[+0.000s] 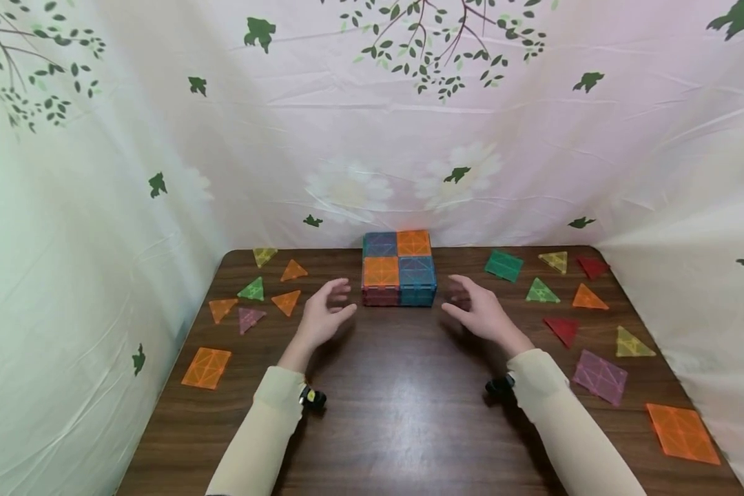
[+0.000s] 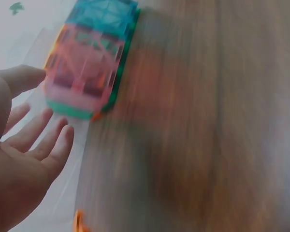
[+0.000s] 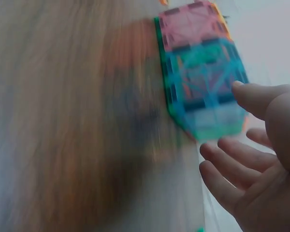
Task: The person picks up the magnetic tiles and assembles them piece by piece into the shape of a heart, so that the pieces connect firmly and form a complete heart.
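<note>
A low box built of translucent magnetic tiles (image 1: 381, 272) stands at the table's back edge, its top a chequer of orange and blue-purple squares. Red and blue tiles form its front side. My left hand (image 1: 325, 313) hovers just left of the box, fingers loosely bent and apart from it. On the other side, my right hand (image 1: 480, 310) is held in a mirrored pose, also with a gap to the box. Both wrist views show the hands with spread fingers and nothing in them; the box (image 2: 84, 63) (image 3: 205, 72) appears blurred beyond the fingertips.
Loose triangle tiles (image 1: 286, 302) and an orange square tile (image 1: 207, 368) lie on the left of the brown table (image 1: 397, 413). More triangles (image 1: 590, 297), a green square (image 1: 503, 265), a purple square (image 1: 600, 377) and an orange square (image 1: 683, 432) lie right. Patterned curtains (image 1: 378, 138) surround the table.
</note>
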`<act>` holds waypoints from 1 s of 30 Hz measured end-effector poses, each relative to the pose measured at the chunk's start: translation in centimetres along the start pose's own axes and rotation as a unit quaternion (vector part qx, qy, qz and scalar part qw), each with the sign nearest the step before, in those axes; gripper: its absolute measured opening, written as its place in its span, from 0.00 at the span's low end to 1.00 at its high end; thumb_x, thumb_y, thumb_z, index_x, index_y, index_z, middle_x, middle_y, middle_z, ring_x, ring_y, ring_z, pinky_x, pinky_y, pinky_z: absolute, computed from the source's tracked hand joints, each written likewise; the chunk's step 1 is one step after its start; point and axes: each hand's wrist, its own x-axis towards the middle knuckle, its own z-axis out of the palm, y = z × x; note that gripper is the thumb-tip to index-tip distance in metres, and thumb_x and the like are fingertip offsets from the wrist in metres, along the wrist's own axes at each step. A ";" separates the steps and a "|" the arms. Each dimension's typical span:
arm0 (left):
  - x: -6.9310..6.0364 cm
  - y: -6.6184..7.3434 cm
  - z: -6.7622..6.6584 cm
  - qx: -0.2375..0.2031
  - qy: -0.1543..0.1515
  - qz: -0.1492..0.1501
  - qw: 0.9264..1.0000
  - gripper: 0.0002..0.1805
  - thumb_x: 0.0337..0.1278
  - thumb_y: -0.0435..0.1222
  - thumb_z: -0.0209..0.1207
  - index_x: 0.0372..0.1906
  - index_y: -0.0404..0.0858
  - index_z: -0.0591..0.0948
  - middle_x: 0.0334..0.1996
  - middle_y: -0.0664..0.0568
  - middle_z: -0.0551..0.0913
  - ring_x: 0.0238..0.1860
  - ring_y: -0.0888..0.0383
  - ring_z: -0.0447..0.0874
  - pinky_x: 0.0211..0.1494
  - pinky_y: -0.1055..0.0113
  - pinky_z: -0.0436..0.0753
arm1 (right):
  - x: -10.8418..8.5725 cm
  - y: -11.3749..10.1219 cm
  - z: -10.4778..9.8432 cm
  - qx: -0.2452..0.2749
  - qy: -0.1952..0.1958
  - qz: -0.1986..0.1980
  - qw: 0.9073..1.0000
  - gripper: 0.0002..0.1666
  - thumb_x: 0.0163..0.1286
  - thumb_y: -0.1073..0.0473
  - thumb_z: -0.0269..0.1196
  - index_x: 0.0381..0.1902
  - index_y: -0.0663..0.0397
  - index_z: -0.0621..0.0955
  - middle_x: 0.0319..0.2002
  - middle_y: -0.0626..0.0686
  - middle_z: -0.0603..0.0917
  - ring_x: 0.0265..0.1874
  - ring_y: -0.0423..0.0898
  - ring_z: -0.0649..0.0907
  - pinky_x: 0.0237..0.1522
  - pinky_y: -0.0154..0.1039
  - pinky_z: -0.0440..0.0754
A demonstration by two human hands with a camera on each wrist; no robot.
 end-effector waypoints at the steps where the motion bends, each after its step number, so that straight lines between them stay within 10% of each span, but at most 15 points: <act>1: -0.7 -0.1 -0.7 0.007 0.000 0.000 1.000 0.28 0.66 0.34 0.70 0.70 0.38 0.77 0.62 0.37 0.83 0.60 0.42 0.84 0.61 0.45 0.84 | -0.7 0.4 -0.4 -0.001 0.005 -0.003 1.000 0.40 0.76 0.48 0.67 0.77 0.57 0.68 0.66 0.66 0.80 0.57 0.60 0.85 0.56 0.61 0.83; 8: -5.8 -1.2 -5.2 0.141 -0.020 0.033 0.989 0.22 0.65 0.36 0.72 0.61 0.35 0.84 0.53 0.44 0.88 0.52 0.48 0.87 0.56 0.47 0.85 | -5.4 2.9 -4.1 -0.059 0.048 0.017 0.997 0.31 0.76 0.50 0.68 0.69 0.59 0.76 0.61 0.66 0.82 0.57 0.64 0.84 0.56 0.66 0.81; 15: -8.5 -3.1 -8.6 0.185 0.017 0.023 0.982 0.24 0.60 0.34 0.75 0.61 0.35 0.84 0.52 0.43 0.88 0.51 0.45 0.87 0.54 0.44 0.84 | -9.1 6.0 -7.6 -0.126 0.096 0.062 0.985 0.29 0.72 0.55 0.72 0.64 0.63 0.79 0.60 0.71 0.81 0.58 0.71 0.79 0.56 0.73 0.75; 22: -5.6 -4.0 -10.5 0.225 0.071 -0.013 0.972 0.23 0.64 0.34 0.72 0.62 0.33 0.82 0.56 0.37 0.85 0.55 0.38 0.84 0.57 0.41 0.81 | -11.8 10.0 -10.1 -0.175 0.066 0.108 0.976 0.28 0.69 0.58 0.74 0.62 0.66 0.79 0.56 0.74 0.81 0.52 0.72 0.79 0.51 0.74 0.75; 30: -1.8 -5.0 -10.9 0.276 0.038 -0.044 0.959 0.29 0.67 0.37 0.70 0.69 0.33 0.78 0.65 0.35 0.80 0.63 0.35 0.78 0.67 0.36 0.74 | -12.0 11.1 -10.2 -0.181 0.065 0.082 0.978 0.25 0.66 0.66 0.73 0.59 0.67 0.80 0.57 0.75 0.81 0.51 0.73 0.79 0.51 0.75 0.75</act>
